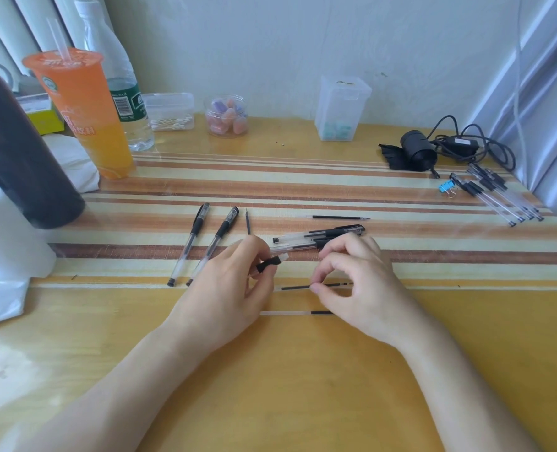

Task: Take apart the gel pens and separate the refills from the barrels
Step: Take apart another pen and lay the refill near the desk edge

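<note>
Mid-worktop: left hand (228, 282) grip holds the pen tip section (272, 261); right hand (355, 282) grip pinches the refill (295, 287). Refill looks light, thin, bendable, likely slippery; best pinched mid-length.

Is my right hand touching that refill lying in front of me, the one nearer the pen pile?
Touching. The head view shows the right hand's thumb and forefinger pinched on the refill, no gap visible.
</note>
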